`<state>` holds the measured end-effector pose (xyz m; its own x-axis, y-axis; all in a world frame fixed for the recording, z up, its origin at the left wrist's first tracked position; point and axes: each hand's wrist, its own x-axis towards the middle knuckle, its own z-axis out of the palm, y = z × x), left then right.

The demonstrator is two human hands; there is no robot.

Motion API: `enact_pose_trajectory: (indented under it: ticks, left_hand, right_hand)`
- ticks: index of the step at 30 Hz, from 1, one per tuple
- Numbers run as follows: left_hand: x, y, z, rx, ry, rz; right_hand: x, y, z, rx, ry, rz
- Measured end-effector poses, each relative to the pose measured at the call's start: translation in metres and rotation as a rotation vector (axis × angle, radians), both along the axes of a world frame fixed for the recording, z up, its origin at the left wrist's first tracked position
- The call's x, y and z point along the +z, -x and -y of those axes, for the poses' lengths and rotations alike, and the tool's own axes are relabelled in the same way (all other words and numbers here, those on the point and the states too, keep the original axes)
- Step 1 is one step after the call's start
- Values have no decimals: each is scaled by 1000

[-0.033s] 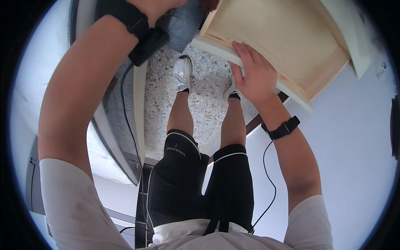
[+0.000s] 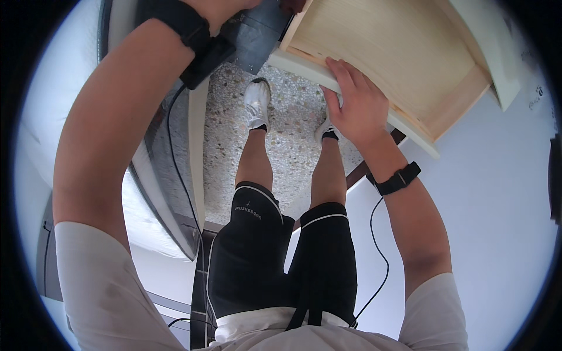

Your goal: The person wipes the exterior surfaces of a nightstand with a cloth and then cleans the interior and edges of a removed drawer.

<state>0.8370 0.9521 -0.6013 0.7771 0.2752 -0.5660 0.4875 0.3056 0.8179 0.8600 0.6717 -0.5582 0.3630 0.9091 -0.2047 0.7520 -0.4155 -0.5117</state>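
A pale wooden drawer (image 2: 392,52) stands pulled out at the upper right. My right hand (image 2: 362,105) lies across its cream front edge, fingers over the top and thumb on the outer side. My left hand (image 2: 225,10) reaches to the top edge of the picture, where its fingers are cut off, so its grasp cannot be seen. Beside that hand hangs a grey-blue plastic bag (image 2: 257,41), partly behind the wrist. A small dark red thing (image 2: 291,6) shows at the top between bag and drawer, too cropped to name.
At the left stands a bed with a white mattress (image 2: 44,117) and a pale side rail (image 2: 196,152). My shoes (image 2: 256,102) stand on speckled floor (image 2: 225,123) between bed and drawer. A black cable (image 2: 174,146) runs from the left wrist, another (image 2: 374,234) from the right.
The plastic bag's folds have shifted slightly, and the dark red thing has moved a little. My right hand and the drawer stay in place.
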Motion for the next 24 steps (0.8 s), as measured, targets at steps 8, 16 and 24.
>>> enact_pose_trajectory:
  ticks: [8, 16, 24]
  left_hand:
    - [-18, 28, 32, 63, -238, 135]
    - [-6, 31, 31, 92, -56, 30]
    - [-8, 47, 52, 207, 70, 4]
  right_hand:
    - [-1, -3, 10, 29, -25, 30]
    - [0, -2, 9, 35, -6, 26]
    - [0, -2, 11, 40, -4, 15]
